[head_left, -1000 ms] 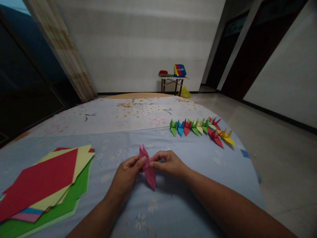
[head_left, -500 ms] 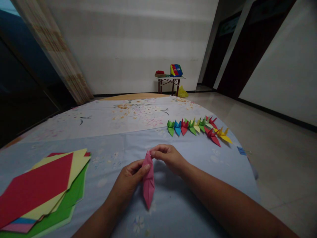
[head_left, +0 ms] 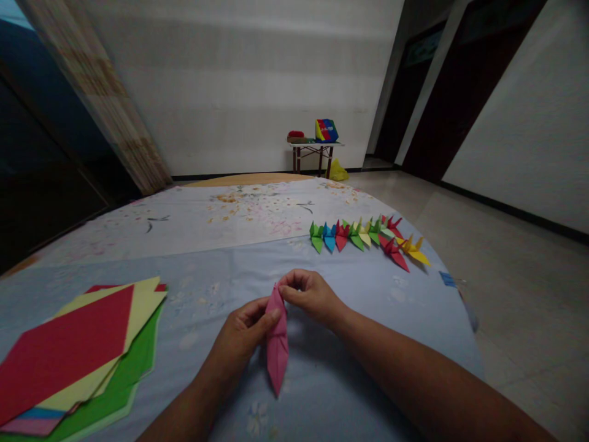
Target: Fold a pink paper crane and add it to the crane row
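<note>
A folded pink paper piece (head_left: 277, 350), long and pointed at both ends, stands nearly upright between my two hands above the blue flowered cloth (head_left: 350, 307). My left hand (head_left: 242, 337) grips its middle from the left, thumb pressed on the paper. My right hand (head_left: 309, 294) pinches its upper tip with fingers closed. A row of finished paper cranes (head_left: 365, 236) in green, blue, red and yellow lies on the cloth beyond my right hand.
A fanned stack of coloured paper sheets (head_left: 73, 356), red on top, lies at the left. The cloth's rounded edge drops to the tiled floor (head_left: 519, 288) on the right. A small table (head_left: 315, 153) with a colourful box stands by the far wall.
The pink piece went from spread and tilted between my hands to closed up and nearly upright. My right hand moved from its side up to its top tip. The view shifted slightly.
</note>
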The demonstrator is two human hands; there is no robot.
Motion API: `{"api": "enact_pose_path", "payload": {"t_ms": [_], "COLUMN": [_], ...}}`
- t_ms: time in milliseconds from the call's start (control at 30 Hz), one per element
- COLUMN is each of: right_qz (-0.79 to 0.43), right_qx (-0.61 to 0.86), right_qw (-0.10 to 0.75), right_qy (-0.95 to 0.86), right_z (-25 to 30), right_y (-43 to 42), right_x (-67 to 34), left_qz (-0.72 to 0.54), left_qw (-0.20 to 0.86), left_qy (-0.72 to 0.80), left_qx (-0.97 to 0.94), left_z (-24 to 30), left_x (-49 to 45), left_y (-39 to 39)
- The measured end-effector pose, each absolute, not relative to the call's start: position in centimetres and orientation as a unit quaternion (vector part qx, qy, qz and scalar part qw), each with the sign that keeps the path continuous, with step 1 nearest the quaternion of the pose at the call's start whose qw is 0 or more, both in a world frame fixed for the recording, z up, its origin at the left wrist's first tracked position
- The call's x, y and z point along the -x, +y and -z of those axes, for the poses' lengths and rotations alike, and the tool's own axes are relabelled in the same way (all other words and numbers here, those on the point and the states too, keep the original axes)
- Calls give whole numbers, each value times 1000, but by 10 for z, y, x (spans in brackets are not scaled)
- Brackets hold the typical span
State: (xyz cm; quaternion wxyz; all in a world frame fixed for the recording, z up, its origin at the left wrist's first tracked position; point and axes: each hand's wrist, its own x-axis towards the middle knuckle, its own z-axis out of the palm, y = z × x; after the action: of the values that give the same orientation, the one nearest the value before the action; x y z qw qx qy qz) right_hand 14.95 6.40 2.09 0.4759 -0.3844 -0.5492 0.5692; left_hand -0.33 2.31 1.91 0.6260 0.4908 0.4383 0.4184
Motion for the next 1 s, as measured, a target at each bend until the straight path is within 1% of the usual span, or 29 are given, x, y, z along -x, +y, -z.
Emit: {"api": "enact_pose_path", "payload": {"t_ms": [100, 200, 433, 733, 1000], "right_qz": [-593, -619, -684, -696, -667], "right_qx": [351, 319, 284, 276, 307], "right_qw": [467, 478, 468, 457, 463], "right_qy": [-555, -535, -481, -480, -496], "right_z": [-21, -18, -10, -10, -21], "right_y": [65, 69, 71, 71, 65], "right_x": [-152, -155, -155, -156, -155], "left_qz": [-423, -423, -415, -398, -408], "left_qw": [638, 658, 674, 670, 610], "left_qy": [426, 411, 403, 403, 434], "left_qx": [-482, -468, -460, -480, -522], "left_z": [-18, -16, -17, -17, -20], "left_x": [5, 6, 5, 7, 4], "left_y": [23, 24, 23, 22, 22]}}
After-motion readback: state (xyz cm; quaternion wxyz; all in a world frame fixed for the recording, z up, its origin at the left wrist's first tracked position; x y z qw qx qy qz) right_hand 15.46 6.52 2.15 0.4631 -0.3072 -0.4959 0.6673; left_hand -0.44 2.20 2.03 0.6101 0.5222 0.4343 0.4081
